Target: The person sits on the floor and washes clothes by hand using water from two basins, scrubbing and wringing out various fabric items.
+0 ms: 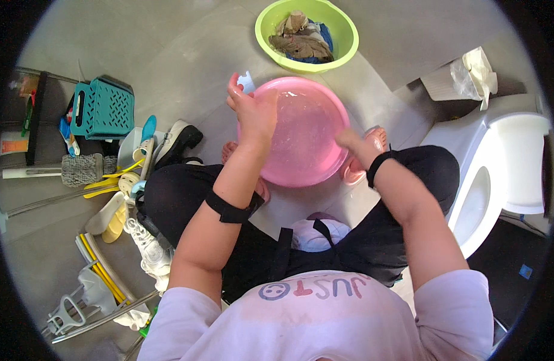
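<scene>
A round pink plastic basin holding water stands on the floor between my feet. My left hand is over its left rim, fingers pointing away to the left. Right beside those fingers shows a small light-blue piece with a jagged edge; whether I hold it is hidden. My right hand, blurred by motion, is at the basin's right rim, and its fingers cannot be made out. Beyond the basin, a lime-green tub holds brown and blue cloths.
Shoes, including a white sneaker and a black-soled shoe, lie at the left. Near them are a teal plastic basket and a grey mop head. A white toilet stands close on the right, below a tissue pack.
</scene>
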`<state>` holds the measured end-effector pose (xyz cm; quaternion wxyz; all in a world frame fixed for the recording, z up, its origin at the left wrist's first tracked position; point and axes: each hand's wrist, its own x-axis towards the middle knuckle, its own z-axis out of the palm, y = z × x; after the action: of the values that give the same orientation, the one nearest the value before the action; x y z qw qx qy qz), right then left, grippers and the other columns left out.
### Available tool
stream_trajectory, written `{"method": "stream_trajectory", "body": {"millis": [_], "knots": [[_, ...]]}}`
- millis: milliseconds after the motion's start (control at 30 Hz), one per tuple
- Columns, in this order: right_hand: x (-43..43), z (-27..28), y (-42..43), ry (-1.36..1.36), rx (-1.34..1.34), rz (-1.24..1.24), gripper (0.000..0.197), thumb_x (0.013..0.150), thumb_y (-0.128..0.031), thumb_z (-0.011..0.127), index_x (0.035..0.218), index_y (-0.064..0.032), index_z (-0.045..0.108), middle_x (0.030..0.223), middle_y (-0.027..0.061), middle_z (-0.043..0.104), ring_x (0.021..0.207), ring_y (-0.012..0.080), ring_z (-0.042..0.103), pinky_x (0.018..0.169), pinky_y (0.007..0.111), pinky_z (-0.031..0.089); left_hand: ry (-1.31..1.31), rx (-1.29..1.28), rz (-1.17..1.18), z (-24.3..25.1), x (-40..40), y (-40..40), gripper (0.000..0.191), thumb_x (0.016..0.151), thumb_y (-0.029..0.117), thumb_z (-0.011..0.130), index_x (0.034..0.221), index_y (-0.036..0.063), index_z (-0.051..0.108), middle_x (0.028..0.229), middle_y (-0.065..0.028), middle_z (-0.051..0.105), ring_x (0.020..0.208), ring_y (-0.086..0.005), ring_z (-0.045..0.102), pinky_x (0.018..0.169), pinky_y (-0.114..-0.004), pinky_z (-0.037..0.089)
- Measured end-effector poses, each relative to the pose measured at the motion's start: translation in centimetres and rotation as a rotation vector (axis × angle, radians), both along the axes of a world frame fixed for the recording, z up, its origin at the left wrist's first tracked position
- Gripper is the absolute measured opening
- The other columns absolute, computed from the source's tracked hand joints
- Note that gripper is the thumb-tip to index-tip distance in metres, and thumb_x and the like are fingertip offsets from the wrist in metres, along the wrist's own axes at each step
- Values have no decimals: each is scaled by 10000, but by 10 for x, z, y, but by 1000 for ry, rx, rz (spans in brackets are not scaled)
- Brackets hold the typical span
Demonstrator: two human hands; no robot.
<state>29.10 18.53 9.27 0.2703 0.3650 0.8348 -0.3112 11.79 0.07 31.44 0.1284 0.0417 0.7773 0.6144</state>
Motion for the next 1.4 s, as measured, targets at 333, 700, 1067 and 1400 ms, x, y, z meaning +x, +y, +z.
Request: {"method": "stream_trajectory", "body": {"millis": [333, 700, 1067, 1400], "knots": [[27, -29, -34, -3, -275, -678, 335, 835, -201, 525, 993, 84, 602, 891, 233, 647, 659, 349, 652, 532, 457, 516, 93, 156, 15, 25, -17, 8, 779, 770, 90, 658, 1404, 50, 207, 1319, -199, 278, 1121, -272, 404, 955, -376, 410], [-87, 10, -127, 351, -764, -1055, 330, 901, -54, 496, 1202, 73, 448, 1048, 222, 620, 702, 299, 683, 540, 332, 608, 361, 67, 21, 61, -63, -35, 239, 817, -35, 622, 1051, 14, 604, 1290, -146, 353, 1093, -238, 512, 1008, -396, 430], [-247, -16, -117, 561, -1126, -875, 335, 910, -209, 564, 1130, 41, 528, 1007, 175, 593, 810, 259, 625, 720, 388, 577, 418, 143, 40, 65, -74, -57, 398, 858, 30, 613, 1202, -57, 432, 1287, -132, 349, 1054, -256, 479, 1004, -435, 400], [-239, -9, 46, 814, -939, -1545, 485, 829, -479, 669, 1059, -72, 539, 830, 91, 532, 683, 211, 544, 567, 321, 489, 199, 502, 97, 69, -74, -61, 553, 860, 22, 585, 1325, -15, 287, 1136, -132, 441, 1022, -259, 474, 1007, -440, 389]]}}
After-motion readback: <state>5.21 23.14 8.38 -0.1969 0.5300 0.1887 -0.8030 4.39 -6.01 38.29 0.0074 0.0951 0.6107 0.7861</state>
